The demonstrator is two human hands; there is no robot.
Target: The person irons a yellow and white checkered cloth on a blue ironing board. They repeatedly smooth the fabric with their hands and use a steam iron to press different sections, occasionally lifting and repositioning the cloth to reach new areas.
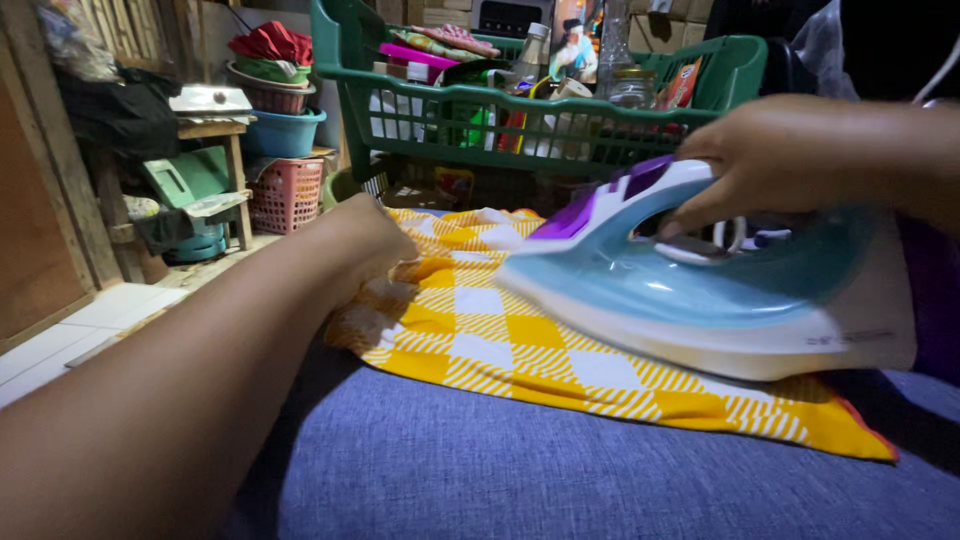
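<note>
1. Head view: the right hand (790, 160) is wrapped around the handle of the iron (700, 280), fingers curled under the grip, clenched on it. The iron is blue-green and white with a purple top, and its flat base sits on the cloth (520, 340).

2. Same view: the cloth is yellow-and-white checked, spread on a blue-grey padded surface (560, 470). The iron covers the cloth's right half, nose pointing left.

3. The left hand (365, 240) presses down on the cloth just left of the iron's nose, bunching the fabric at its edge. Whether its fingers pinch the fabric or only pin it flat, I cannot tell; the forearm hides them.

4. Behind the iron stands a green basket (540, 120) packed with bottles, jars and packets. Far left of the iron, a wooden stool (215, 130) carries stacked bowls, with a pink basket (287, 193) beside it.

5. Risks, as I judge them: the nose of the iron points straight at the left hand, with little cloth between them. A forward glide without that hand drawing back could burn the knuckles.

6. The fabric under the left hand looks rumpled; running the iron over it as it lies could press a crease in.

7. An iron left sitting in one spot could scorch the checks.

8. A white cord (940, 70) shows at the top right; a snag there could jerk the iron off its line.
</note>
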